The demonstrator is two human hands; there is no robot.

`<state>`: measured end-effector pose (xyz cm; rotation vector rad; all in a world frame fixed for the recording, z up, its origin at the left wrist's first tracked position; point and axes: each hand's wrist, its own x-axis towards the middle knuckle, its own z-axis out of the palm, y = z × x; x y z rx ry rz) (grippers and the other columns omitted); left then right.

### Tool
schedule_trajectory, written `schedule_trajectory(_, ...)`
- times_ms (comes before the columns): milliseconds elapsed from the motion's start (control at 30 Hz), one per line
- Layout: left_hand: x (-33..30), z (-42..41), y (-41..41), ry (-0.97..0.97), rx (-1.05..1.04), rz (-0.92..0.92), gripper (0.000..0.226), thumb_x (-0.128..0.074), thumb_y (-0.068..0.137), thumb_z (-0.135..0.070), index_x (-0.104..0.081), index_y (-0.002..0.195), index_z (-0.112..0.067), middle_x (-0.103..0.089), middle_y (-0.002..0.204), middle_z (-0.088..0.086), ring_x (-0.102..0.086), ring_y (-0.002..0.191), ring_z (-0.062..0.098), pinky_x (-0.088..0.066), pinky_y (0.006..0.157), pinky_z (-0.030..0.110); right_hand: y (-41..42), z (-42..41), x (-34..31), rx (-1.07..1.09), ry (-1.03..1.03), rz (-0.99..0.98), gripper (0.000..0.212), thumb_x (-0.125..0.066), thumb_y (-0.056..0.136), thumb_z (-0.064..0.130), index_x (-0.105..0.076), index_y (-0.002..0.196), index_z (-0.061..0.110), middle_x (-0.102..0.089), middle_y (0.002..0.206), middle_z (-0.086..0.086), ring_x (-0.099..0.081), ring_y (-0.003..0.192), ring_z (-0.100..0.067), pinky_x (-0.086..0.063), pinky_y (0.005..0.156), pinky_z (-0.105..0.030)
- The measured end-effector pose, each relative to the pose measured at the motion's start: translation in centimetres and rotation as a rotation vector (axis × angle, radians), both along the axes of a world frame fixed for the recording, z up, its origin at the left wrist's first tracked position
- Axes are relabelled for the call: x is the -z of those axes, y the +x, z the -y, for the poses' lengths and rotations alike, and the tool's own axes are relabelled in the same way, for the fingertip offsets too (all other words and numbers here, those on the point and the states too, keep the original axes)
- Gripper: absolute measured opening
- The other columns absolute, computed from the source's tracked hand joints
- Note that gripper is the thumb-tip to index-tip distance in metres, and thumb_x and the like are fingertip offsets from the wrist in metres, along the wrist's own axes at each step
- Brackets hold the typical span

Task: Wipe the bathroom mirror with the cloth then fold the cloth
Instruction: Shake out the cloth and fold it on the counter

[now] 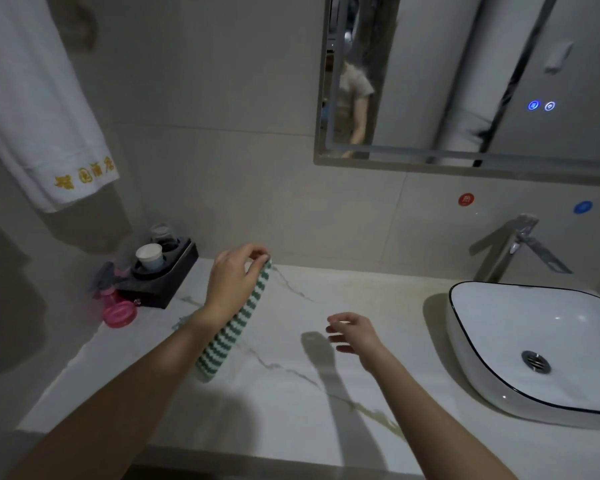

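A green-and-white striped cloth [238, 322] hangs in a narrow strip above the marble counter [291, 393]. My left hand [234, 280] pinches its top corner between thumb and fingers. To the right, my right hand [352, 332] hovers over the counter with fingers apart, holding nothing, a short way from the cloth. The bathroom mirror [465, 81] hangs on the wall at the upper right, with two lit blue touch buttons on its glass.
A white basin [534, 348] with a chrome faucet [513, 247] sits at the right. At the back left stand a black tray [163, 275] holding a paper cup [149, 256], and a pink bottle [118, 311]. A white towel [39, 109] hangs at the upper left.
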<state>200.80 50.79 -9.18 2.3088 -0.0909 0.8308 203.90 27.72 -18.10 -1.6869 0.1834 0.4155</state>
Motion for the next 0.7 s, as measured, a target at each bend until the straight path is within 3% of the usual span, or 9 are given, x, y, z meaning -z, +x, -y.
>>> schedule_trajectory(167,-1.4,-0.4,0.8,-0.250,-0.059,-0.079,0.011,-0.057,0.093,-0.021,-0.063,0.098,-0.014,-0.064,0.083,0.001,-0.061,0.083,0.018,-0.052,0.076,0.037,-1.1,-2.2,0.2,-0.121,0.031,0.018,0.012,-0.058,0.089,0.005,-0.065,0.093,0.014,-0.066,0.082,-0.005,-0.061,0.069,-0.019,-0.048,0.065,-0.028)
schedule_trajectory(467,-2.2,1.7,1.7,-0.306,0.002,-0.018,0.002,-0.063,0.090,-0.016,-0.062,0.089,-0.017,-0.065,0.074,0.007,-0.062,0.073,0.020,-0.052,0.069,0.034,-1.0,-2.9,-1.7,-0.115,0.044,0.272,0.009,-0.069,0.083,0.007,-0.065,0.086,0.014,-0.064,0.078,-0.004,-0.061,0.068,-0.016,-0.048,0.058,-0.023)
schedule_trajectory(567,-2.2,2.9,2.1,-0.292,0.040,-0.020,0.005,-0.064,0.089,-0.018,-0.061,0.087,-0.021,-0.063,0.070,0.012,-0.057,0.065,0.015,-0.044,0.063,0.027,-1.5,-3.6,-2.0,-0.179,0.082,0.332,0.022,-0.073,0.079,0.004,-0.062,0.098,0.009,-0.061,0.080,-0.005,-0.058,0.068,-0.014,-0.048,0.059,-0.016)
schedule_trajectory(700,-2.1,4.5,2.4,-0.301,0.081,-0.031,0.006,-0.064,0.088,-0.017,-0.061,0.085,-0.020,-0.046,0.051,-0.005,-0.046,0.050,0.002,-0.034,0.054,0.013,-1.8,-4.7,-1.6,-0.223,0.085,0.377,0.032,-0.077,0.076,0.007,-0.061,0.105,0.009,-0.062,0.093,-0.007,-0.059,0.080,-0.014,-0.051,0.075,-0.020)
